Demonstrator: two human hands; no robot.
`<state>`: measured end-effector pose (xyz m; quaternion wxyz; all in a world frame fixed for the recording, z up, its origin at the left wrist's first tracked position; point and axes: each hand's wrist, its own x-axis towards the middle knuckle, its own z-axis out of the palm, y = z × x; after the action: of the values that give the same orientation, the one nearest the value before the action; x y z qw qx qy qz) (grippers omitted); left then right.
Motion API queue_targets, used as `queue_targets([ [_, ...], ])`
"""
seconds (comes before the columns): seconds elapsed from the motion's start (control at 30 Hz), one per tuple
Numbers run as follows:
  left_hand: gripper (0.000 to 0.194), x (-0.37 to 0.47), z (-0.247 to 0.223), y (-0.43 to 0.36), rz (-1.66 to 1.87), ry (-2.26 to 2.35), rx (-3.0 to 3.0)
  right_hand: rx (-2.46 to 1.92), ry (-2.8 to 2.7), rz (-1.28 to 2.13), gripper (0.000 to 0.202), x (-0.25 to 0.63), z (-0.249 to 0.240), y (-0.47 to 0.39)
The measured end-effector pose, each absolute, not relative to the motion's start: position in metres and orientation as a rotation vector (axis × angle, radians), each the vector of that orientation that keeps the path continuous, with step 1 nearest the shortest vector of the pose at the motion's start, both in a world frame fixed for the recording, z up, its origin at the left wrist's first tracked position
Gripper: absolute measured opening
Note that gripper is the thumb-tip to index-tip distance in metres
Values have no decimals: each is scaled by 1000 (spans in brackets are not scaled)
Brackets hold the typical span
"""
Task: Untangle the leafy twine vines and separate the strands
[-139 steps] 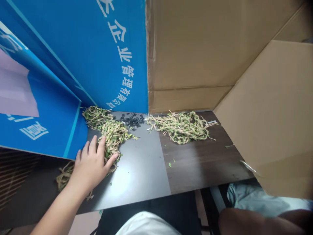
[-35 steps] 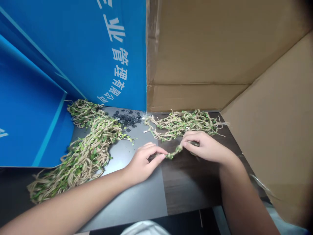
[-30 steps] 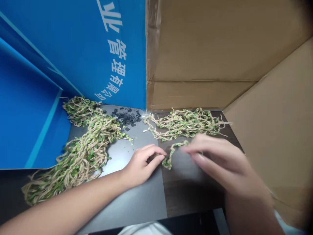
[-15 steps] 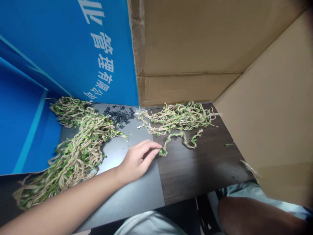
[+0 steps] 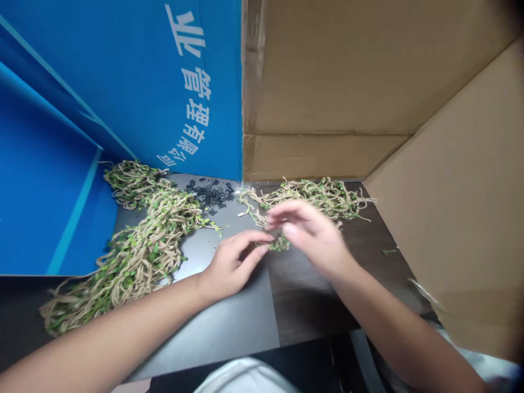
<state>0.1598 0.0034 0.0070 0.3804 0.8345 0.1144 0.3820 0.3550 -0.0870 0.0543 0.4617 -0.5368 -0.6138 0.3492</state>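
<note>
Glossy blue board [image 5: 123,98] and plain cardboard [image 5: 327,82] wall dark smooth bench [image 5: 311,305]. Fibrous leafy twine pile [image 5: 135,251] at left. Left hand [image 5: 231,262] fingers pinch short leafy twine piece [image 5: 279,244] at bench middle. Right hand [image 5: 309,234], out of view half second ago, now over piece, blurred, fingers spread.

White Chinese characters 业管理有限公 are running down the blue board [image 5: 123,98] standing behind the table; no other writing is showing.
</note>
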Motion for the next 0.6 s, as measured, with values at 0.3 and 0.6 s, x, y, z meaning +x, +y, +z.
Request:
queue_targets([
  [0.3, 16, 160, 5, 8, 967, 492, 2208, -1440, -1718, 956, 17, 379, 47, -81],
  [0.6, 17, 163, 4, 11, 924, 697, 2093, -1390, -1690, 821, 26, 398, 46, -95],
])
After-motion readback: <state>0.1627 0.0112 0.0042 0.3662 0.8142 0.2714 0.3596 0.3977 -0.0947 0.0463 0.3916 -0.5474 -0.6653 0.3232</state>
